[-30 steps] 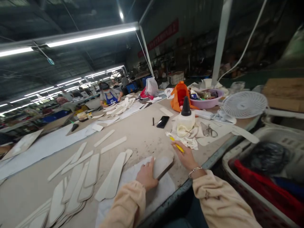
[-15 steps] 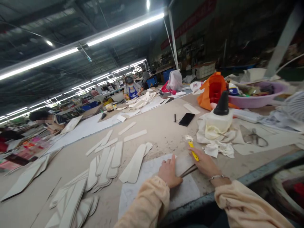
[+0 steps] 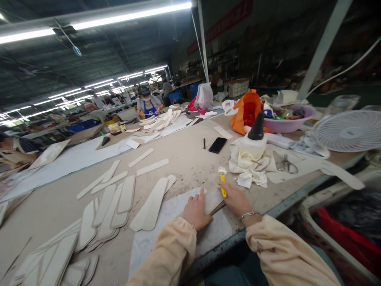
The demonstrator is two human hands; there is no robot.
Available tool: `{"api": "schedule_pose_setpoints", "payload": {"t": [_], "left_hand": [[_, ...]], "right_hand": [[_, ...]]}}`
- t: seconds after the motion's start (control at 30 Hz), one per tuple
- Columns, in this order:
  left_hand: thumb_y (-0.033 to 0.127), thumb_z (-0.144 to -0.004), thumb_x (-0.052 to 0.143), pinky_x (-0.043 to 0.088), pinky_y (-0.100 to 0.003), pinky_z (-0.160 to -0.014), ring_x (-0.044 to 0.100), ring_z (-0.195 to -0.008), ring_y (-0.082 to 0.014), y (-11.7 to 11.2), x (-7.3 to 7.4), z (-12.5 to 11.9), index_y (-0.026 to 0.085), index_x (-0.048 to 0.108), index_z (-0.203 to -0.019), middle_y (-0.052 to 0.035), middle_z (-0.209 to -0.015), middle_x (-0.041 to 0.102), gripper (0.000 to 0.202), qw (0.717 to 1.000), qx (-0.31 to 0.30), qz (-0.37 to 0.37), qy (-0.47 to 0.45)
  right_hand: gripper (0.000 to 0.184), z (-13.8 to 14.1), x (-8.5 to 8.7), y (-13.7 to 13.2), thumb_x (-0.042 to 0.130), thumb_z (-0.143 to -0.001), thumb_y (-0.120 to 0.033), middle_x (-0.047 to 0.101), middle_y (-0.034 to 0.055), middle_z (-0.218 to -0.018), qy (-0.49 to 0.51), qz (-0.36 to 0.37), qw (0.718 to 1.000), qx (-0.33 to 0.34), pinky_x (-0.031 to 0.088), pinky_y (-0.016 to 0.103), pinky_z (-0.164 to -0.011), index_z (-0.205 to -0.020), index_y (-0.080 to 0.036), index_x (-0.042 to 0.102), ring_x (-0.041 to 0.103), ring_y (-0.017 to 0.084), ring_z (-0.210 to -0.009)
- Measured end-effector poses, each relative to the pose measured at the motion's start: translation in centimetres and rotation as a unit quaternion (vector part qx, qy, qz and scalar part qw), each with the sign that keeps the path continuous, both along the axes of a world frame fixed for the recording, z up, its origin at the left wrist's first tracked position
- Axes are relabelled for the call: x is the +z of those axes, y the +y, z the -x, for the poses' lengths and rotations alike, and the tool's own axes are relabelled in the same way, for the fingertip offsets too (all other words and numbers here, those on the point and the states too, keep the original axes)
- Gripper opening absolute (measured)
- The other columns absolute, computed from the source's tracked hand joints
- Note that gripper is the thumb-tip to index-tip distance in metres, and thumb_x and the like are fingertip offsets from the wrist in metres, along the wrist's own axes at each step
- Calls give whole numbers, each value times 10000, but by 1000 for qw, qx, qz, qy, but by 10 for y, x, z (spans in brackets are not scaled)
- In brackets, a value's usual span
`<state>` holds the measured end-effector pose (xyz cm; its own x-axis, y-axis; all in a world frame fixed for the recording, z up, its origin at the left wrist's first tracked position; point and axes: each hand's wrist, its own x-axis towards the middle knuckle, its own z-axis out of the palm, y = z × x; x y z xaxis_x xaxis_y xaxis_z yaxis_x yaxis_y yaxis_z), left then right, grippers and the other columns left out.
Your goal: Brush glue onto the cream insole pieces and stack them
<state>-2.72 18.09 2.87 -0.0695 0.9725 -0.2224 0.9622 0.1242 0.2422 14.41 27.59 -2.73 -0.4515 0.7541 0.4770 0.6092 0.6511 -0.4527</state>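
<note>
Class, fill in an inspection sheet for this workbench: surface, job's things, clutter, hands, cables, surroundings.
Surface: tan worktable, stained; white sheet near the edge.
Job's things: flat piece, yellow-handled tool.
Clutter: black-capped bottle, rags, scissors, phone, fan, basin, cut strips.
Hands: left hand flat on the piece; right hand grips the tool.
Cables: white cable hanging, right.
Surroundings: other people at far tables; strip lights overhead.

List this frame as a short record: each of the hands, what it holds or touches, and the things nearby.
left hand: flat on a beige piece near the table edge
right hand: grips a yellow-handled brush, beside the same piece
nearby: glue bottle on rags, scissors, black phone, white fan
left of the hands: cut strips
</note>
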Motion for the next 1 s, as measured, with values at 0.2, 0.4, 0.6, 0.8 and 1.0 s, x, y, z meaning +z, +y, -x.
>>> {"api": "schedule_pose_setpoints", "payload": {"t": [0.2,0.4,0.6,0.8,1.0], "left_hand": [[593,-538,675,357,-422,-975,438,-1161,-346,-4,7,-5,160,105,-1464,-140,-1319,476,1170,1000,-1,2,-4],[625,-748,493,284,-376,-1051,409,-1223,-281,-42,25,51,160,323,-1391,-119,-1352,461,811,991,50,-119,48],[452,-799,516,361,-373,-982,511,-1102,-274,-88,4,150,103,569,-1146,-143,-1165,580,495,970,129,-98,179],[348,-794,531,404,-371,-941,548,-1067,-256,-94,-3,165,155,631,-1002,-118,-1121,610,301,974,108,-82,180],[353,-800,522,424,-349,-939,581,-1037,-227,-93,5,172,166,656,-923,-109,-1110,631,261,983,76,-77,150]], "right_hand": [[299,-4,-5,0,430,-908,-269,691,99,-1018,-38,-24,999,-21,537,341,-629,-1173,-232,562,678,250,-802],[291,-11,2,4,417,-912,-307,685,111,-1031,8,-72,997,-25,542,383,-701,-1105,-208,610,666,264,-855],[289,-7,13,-2,421,-918,-326,686,89,-1041,51,-64,997,-15,540,382,-748,-1112,-233,614,658,253,-905],[282,-5,13,-5,437,-911,-339,684,79,-1046,77,-51,996,-12,531,399,-803,-1100,-231,616,651,248,-934],[284,-7,16,-7,427,-920,-317,675,86,-1063,86,-51,995,-3,517,384,-836,-1128,-222,596,638,234,-965]]}}
